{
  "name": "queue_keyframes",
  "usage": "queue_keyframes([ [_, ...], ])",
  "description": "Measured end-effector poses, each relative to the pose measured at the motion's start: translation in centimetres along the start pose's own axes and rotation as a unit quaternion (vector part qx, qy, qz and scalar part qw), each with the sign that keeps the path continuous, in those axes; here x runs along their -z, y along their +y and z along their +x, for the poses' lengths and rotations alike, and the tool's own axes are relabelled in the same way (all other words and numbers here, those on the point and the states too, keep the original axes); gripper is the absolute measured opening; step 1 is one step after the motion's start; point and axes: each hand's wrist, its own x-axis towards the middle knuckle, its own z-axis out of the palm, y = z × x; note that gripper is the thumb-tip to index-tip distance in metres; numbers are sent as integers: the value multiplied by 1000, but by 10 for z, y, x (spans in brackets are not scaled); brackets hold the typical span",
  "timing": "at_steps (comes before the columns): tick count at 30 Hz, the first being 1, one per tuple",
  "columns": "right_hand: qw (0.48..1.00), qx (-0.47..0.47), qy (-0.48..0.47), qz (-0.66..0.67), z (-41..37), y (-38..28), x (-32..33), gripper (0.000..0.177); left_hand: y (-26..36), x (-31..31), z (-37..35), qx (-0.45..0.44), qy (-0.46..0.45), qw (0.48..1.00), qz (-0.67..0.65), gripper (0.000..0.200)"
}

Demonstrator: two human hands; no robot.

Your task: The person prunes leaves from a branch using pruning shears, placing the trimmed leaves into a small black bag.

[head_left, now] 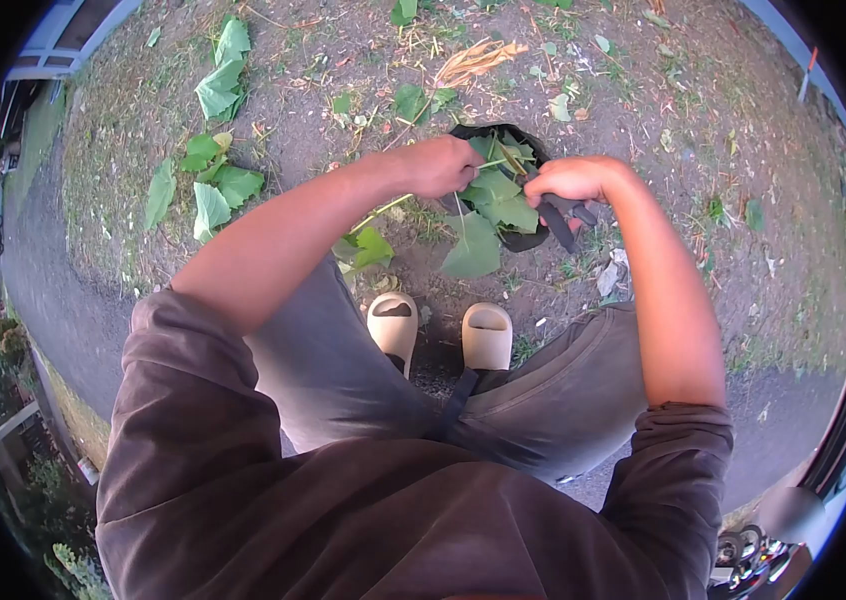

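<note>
The left hand (pixel 443 167) is closed on 1 green stem (pixel 491 163), which extends past both sides of the fist at upper centre. The right hand (pixel 571 183) grips 1 dark-handled tool (pixel 556 224), beside leaves (pixel 508 205) in 1 black container (pixel 523 243). Outdoors, the ground (pixel 623 110) is soil with thin grass; 2 sandals (pixel 488 340) are at centre.

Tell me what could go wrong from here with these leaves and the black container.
The left hand, gripping a stem, is close to what looks like a dark-handled tool in the right hand; if that has blades, a slip might nick fingers.

A large leaf hangs outside the black container, so it could spill onto the ground.

The stem also sticks out past the left hand and might snag.
</note>
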Motion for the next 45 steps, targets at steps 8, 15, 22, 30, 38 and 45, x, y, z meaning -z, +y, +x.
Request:
queue_keyframes([
  [8,991,60,1,118,17,-3,-6,32,-5,-8,-6,45,90,987,124,31],
  [15,989,35,99,105,23,-17,-6,28,-16,-16,-3,42,24,986,157,45],
  [22,990,-25,119,66,22,-8,1,32,17,4,-27,-16,234,939,251,64],
  [30,992,5,86,97,26,-18,3,34,19,-29,-54,193,-34,946,260,68],
  [38,993,5,86,87,28,-17,8,35,-45,3,-48,176,-149,965,124,42],
  [45,989,29,59,133,23,0,10,33,-38,56,-63,105,-179,974,-89,39],
])
